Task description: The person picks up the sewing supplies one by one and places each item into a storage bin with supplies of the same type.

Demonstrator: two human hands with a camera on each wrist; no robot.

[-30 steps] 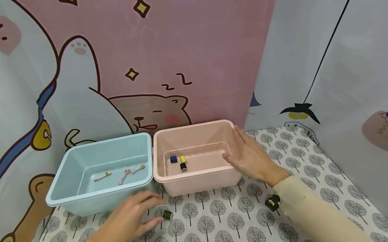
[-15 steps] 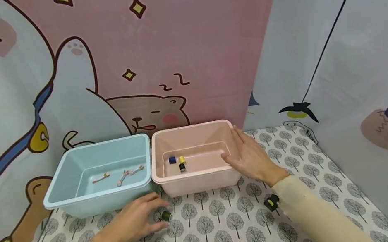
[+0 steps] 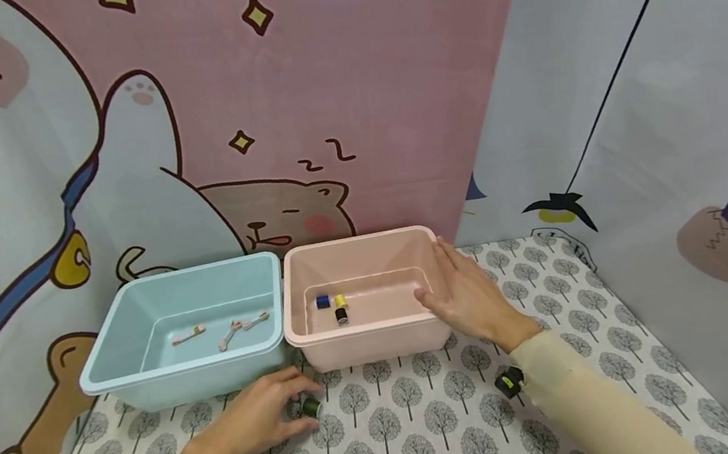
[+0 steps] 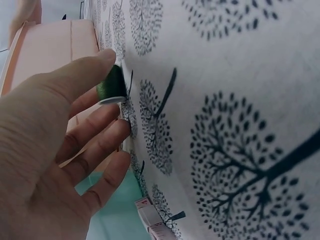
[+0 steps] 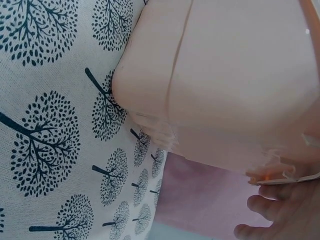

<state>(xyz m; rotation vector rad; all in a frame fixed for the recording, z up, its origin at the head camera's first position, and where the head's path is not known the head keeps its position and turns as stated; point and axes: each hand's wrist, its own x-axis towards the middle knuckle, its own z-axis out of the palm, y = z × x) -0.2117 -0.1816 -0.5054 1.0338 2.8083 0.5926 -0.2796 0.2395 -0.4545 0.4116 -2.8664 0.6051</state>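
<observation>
On the tree-print cloth, a dark green thread spool (image 3: 310, 406) lies between the thumb and index finger of my left hand (image 3: 261, 415). In the left wrist view, the thumb overlaps the green spool (image 4: 111, 86) and the other fingers spread loosely behind it. My right hand (image 3: 476, 296) rests along the right side of the pink basin (image 3: 370, 344), fingers extended by the rim. Inside that basin are a blue spool (image 3: 322, 301), a yellow spool (image 3: 340, 301) and a black spool (image 3: 341, 316).
Left of the pink basin, side by side with it, stands a light blue basin (image 3: 189, 382) holding a few pinkish-white strips (image 3: 231, 333). A marked pink-and-white strip (image 4: 150, 217) lies by my left fingers. A cartoon-printed curtain (image 3: 350, 88) hangs behind.
My left hand has moved slightly right, bringing its thumb and index finger around the green spool. The right hand stays at the pink basin. The head view has shifted a little.
</observation>
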